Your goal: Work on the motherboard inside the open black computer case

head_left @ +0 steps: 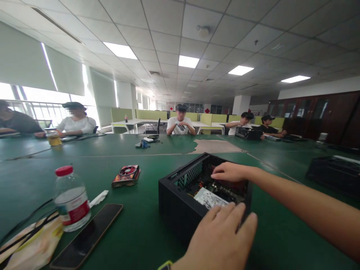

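Observation:
A black computer case [178, 210] lies on the green table with its side open upward. Inside sit a silver metal box [209, 198], some thin coloured wires and a dark circuit board. My left hand [222, 234] rests over the near edge of the case, its fingers spread and the thumb apart. From the right, my right hand [232, 172] reaches over the far part of the case, fingers stretched to the left and nothing seen in them. Whether its fingertips touch a part inside, I cannot tell. To the left lies a red and black graphics card [126, 176] with a fan.
On the left are a water bottle [72, 200], a phone [88, 236], a crumpled tissue [99, 198] and a wrapper [42, 240] with black cables. Another black case [334, 174] stands at the right. Several people sit along the table's far side.

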Motion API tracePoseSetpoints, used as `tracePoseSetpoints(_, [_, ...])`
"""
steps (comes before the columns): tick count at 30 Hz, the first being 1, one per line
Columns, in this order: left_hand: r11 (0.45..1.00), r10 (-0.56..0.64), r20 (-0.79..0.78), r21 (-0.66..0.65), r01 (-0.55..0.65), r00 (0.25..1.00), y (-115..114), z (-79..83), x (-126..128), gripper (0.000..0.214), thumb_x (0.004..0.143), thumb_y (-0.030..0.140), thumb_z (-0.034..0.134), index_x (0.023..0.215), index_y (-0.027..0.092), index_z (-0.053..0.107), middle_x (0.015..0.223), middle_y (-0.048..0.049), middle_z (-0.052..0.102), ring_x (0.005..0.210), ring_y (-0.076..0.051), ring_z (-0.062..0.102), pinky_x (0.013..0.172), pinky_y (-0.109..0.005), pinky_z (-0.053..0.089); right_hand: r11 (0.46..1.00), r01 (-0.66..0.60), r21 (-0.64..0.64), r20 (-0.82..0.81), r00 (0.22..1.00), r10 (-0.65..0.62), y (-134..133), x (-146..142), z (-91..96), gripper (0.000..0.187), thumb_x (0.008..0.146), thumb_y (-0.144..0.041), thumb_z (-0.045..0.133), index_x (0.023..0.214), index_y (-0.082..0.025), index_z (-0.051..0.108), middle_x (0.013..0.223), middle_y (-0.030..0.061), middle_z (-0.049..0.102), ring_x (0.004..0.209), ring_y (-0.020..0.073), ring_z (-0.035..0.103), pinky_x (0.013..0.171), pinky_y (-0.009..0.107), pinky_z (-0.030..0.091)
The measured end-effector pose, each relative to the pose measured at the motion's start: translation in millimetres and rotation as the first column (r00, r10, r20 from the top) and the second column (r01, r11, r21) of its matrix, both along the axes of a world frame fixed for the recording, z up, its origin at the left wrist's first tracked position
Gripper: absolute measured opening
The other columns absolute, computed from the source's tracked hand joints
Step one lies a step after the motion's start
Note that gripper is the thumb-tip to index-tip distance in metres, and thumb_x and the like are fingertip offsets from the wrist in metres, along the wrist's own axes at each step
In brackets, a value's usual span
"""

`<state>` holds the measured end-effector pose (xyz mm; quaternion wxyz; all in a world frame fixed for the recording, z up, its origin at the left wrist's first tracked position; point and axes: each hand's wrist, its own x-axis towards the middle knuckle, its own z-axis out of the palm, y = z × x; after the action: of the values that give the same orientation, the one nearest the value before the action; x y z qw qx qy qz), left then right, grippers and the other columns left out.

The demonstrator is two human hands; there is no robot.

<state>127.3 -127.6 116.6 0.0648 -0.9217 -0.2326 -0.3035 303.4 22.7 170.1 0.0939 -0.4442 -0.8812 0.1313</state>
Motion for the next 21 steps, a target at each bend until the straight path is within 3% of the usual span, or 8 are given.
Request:
tracePoseSetpoints(3, [0.991, 0.066, 0.015, -0.118, -0.064, 0.998, 0.5, -15.5, -8.0, 0.055, 0.076, 0.063, 0.056, 0.111, 0.02, 0.056, 0.112, -0.0098, 0.063, 0.101, -0.029, 0.057, 0.086, -0.045, 0.047, 0.978, 0.206, 0.032, 0.02, 0.978, -0.207, -3.2, 45.2, -25.9, 0.055, 0.082, -0.064, 0.045, 0.063, -0.017, 0.067, 0.063, 0.0048, 0.066, 0.06, 0.0173, 0.057, 0.061, 0.028, 0.04])
tracePoseSetpoints(5, [0.988, 0.084, 0.029, -0.133, -0.08, 0.996, -0.6, -16.8, -13.8, 0.043, 0.076, 0.057, 0.058, 0.098, 0.02, 0.06, 0.101, -0.0089, 0.065, 0.094, -0.027, 0.058, 0.082, -0.044, 0.048, 0.947, 0.32, 0.025, -0.064, 0.946, -0.318, -13.0, 57.9, -39.1, 0.065, 0.087, -0.066, 0.032, 0.058, -0.017, 0.064, 0.054, 0.0052, 0.063, 0.053, 0.0166, 0.056, 0.057, 0.028, 0.039])
tracePoseSetpoints(8, [0.994, 0.02, 0.014, -0.112, -0.018, 1.0, -5.2, -8.1, -38.0, 0.03, 0.077, 0.039, 0.056, 0.099, 0.019, 0.063, 0.098, -0.0087, 0.067, 0.092, -0.025, 0.06, 0.083, -0.042, 0.05, 0.922, 0.388, -0.001, -0.081, 0.919, -0.387, -41.9, 52.8, -46.6, 0.067, 0.09, -0.064, 0.024, 0.061, -0.019, 0.064, 0.056, 0.0054, 0.063, 0.055, 0.0173, 0.057, 0.057, 0.028, 0.038])
tracePoseSetpoints(12, [0.988, -0.065, -0.101, -0.143, 0.051, 0.993, -2.8, -1.8, -117.5, 0.043, 0.079, 0.027, 0.053, 0.122, 0.024, 0.058, 0.124, -0.0043, 0.064, 0.113, -0.023, 0.058, 0.108, -0.043, 0.039, 0.963, 0.271, 0.002, -0.036, 0.962, -0.27, -98.8, 27.2, -39.2, 0.051, 0.09, -0.053, 0.036, 0.064, -0.021, 0.065, 0.066, 0.003, 0.065, 0.063, 0.0176, 0.055, 0.061, 0.028, 0.037])
tracePoseSetpoints(14, [0.983, 0.016, -0.126, -0.18, -0.039, 0.992, 4.2, -4.7, -162.4, 0.046, 0.08, 0.025, 0.051, 0.125, 0.03, 0.057, 0.13, 0.0002, 0.06, 0.121, -0.023, 0.054, 0.111, -0.044, 0.036, 0.981, 0.168, -0.096, -0.1, 0.979, -0.178, -121.9, 13.6, -30.0, 0.04, 0.089, -0.046, 0.04, 0.077, -0.022, 0.07, 0.078, 0.0017, 0.068, 0.072, 0.0181, 0.058, 0.066, 0.028, 0.041])
tracePoseSetpoints(16, [0.97, 0.127, -0.093, -0.195, -0.143, 0.988, 12.4, -3.8, -193.4, 0.038, 0.081, 0.027, 0.049, 0.114, 0.03, 0.065, 0.119, 0.0002, 0.067, 0.116, -0.024, 0.058, 0.105, -0.043, 0.042, 0.981, 0.133, -0.14, -0.096, 0.984, -0.147, -130.5, 1.3, -18.1, 0.032, 0.087, -0.039, 0.044, 0.093, -0.024, 0.071, 0.09, 0.0012, 0.071, 0.079, 0.0186, 0.061, 0.071, 0.028, 0.043])
tracePoseSetpoints(18, [0.96, 0.226, -0.033, -0.163, -0.228, 0.974, 21.0, 8.6, -201.5, 0.029, 0.083, 0.031, 0.045, 0.087, 0.025, 0.073, 0.09, -0.004, 0.074, 0.092, -0.023, 0.066, 0.087, -0.038, 0.052, 0.989, 0.122, -0.08, 0.045, 0.992, -0.119, -120.7, -9.9, -6.9, 0.03, 0.084, -0.036, 0.049, 0.097, -0.023, 0.072, 0.092, 0.0026, 0.072, 0.081, 0.0195, 0.063, 0.073, 0.029, 0.044])
tracePoseSetpoints(21, [0.94, 0.323, -0.023, -0.109, -0.324, 0.946, 36.6, 49.6, -168.9, 0.039, 0.088, 0.038, 0.041, 0.068, 0.02, 0.068, 0.063, -0.0038, 0.066, 0.061, -0.015, 0.06, 0.063, -0.029, 0.048, 0.998, 0.009, -0.055, 0.33, 0.944, 0.01, -80.7, -29.2, -1.8, 0.028, 0.078, -0.036, 0.056, 0.094, -0.021, 0.074, 0.089, 0.0054, 0.072, 0.08, 0.0212, 0.064, 0.069, 0.03, 0.044])
